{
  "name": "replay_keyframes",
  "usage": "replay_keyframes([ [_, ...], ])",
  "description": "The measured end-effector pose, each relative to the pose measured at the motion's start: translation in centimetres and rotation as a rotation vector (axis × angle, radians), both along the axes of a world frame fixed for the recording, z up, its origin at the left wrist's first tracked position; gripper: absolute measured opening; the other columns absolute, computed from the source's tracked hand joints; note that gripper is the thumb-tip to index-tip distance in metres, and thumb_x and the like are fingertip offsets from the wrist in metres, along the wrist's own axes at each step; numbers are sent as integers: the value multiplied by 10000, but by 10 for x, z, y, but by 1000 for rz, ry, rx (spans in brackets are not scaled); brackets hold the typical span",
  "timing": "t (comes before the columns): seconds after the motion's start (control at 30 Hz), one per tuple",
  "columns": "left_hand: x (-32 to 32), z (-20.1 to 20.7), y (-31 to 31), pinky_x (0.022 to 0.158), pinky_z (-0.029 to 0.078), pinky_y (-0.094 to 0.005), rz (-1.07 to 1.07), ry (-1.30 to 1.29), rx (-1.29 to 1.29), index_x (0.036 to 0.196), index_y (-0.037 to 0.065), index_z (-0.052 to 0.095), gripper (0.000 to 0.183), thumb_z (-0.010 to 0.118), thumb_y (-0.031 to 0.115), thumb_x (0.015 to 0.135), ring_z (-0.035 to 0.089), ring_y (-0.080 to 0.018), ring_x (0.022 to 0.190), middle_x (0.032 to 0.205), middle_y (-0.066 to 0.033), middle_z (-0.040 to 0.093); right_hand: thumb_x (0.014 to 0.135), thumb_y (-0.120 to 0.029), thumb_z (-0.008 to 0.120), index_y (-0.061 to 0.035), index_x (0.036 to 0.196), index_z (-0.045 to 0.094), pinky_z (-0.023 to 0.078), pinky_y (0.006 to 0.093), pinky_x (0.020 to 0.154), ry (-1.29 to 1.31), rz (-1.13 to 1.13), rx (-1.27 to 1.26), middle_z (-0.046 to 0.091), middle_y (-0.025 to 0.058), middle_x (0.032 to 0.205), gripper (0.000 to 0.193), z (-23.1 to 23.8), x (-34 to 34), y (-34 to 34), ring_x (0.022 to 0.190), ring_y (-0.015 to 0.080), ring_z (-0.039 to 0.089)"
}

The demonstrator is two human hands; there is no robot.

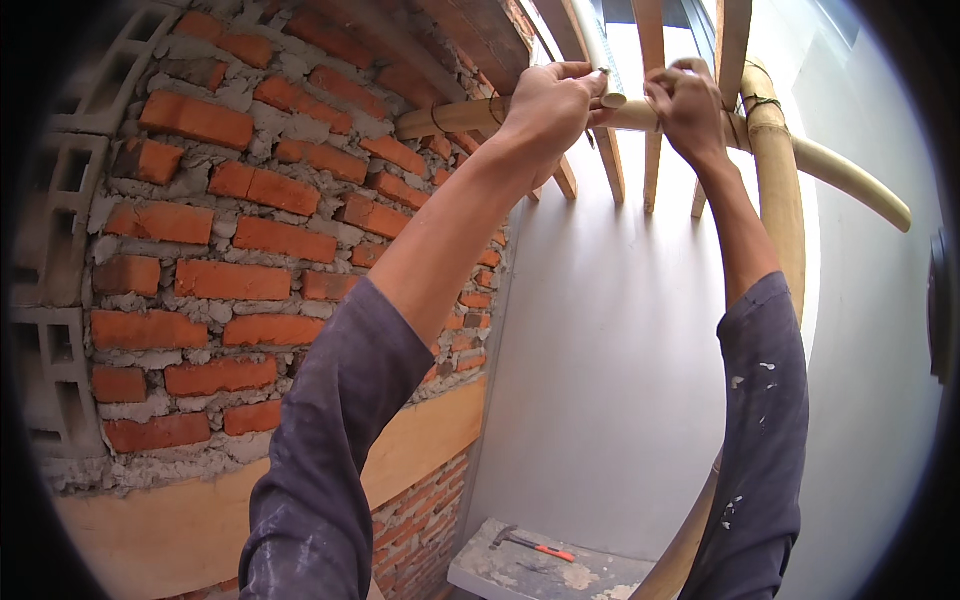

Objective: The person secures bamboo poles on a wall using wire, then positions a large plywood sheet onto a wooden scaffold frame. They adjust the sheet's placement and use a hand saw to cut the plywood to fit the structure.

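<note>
Both my arms reach up overhead to a horizontal bamboo pole (852,182). My left hand (555,108) is closed at the pole, its fingertips pinched against the side of a thin pale pole (593,38) that slants down from above. That thin pole's round lower end shows just right of these fingers. To the right of it, my right hand (690,108) is raised with curled, pinched fingers in front of the bamboo. Whatever either hand pinches is too small to make out. Beside the right hand, an upright bamboo pole (778,190) crosses the horizontal one, with dark wire (764,102) tied round it.
Wooden slats (652,150) run overhead. On the left stand a rough brick wall (250,240), grey hollow blocks (45,220) and a wooden board (430,435). Below, a hammer (535,543) with an orange handle lies on a pale ledge (500,575). A smooth white wall (600,400) rises behind.
</note>
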State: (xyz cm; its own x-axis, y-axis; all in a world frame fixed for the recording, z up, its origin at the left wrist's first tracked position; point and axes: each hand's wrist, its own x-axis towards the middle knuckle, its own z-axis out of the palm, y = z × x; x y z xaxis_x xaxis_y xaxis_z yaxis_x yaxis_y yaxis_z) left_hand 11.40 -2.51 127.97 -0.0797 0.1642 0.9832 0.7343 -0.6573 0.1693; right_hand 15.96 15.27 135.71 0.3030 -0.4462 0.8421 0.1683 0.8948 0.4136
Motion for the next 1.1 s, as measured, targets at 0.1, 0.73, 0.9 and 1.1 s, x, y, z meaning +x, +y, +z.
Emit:
replay_keyframes([
  [0.1, -1, 0, 0, 905, 484, -235, 66, 0, 22, 1190, -86, 421, 332, 438, 134, 941, 562, -176, 976, 1030, -172, 510, 797, -155, 620, -25, 849, 697, 476, 322, 788, -96, 237, 97, 587, 159, 988, 160, 16, -1, -22, 848, 247, 619],
  [0.73, -7, 8, 3, 858, 512, -230, 223, 48, 94, 1218, -56, 409, 433, 578, 138, 869, 602, -229, 989, 1040, -228, 542, 844, -164, 583, -7, 948, 677, 489, 300, 747, -166, 279, 12, 595, 136, 1026, 210, 16, -10, -21, 821, 198, 605],
  [0.9, -13, 8, 5, 717, 537, -228, 234, 71, 143, 1162, -67, 445, 422, 621, 135, 835, 644, -197, 850, 941, -187, 604, 867, -145, 556, 21, 977, 658, 482, 277, 740, -245, 258, 109, 589, 142, 1041, 224, 3, 4, -30, 821, 172, 614],
  [1.1, 1, -19, -11, 665, 528, -263, 546, 66, 158, 1042, -26, 570, 283, 589, 141, 814, 667, -165, 713, 776, -156, 663, 903, -171, 505, -15, 1066, 629, 491, 255, 783, -478, 539, 6, 626, 139, 942, 258, -18, 9, -32, 844, 173, 620],
])
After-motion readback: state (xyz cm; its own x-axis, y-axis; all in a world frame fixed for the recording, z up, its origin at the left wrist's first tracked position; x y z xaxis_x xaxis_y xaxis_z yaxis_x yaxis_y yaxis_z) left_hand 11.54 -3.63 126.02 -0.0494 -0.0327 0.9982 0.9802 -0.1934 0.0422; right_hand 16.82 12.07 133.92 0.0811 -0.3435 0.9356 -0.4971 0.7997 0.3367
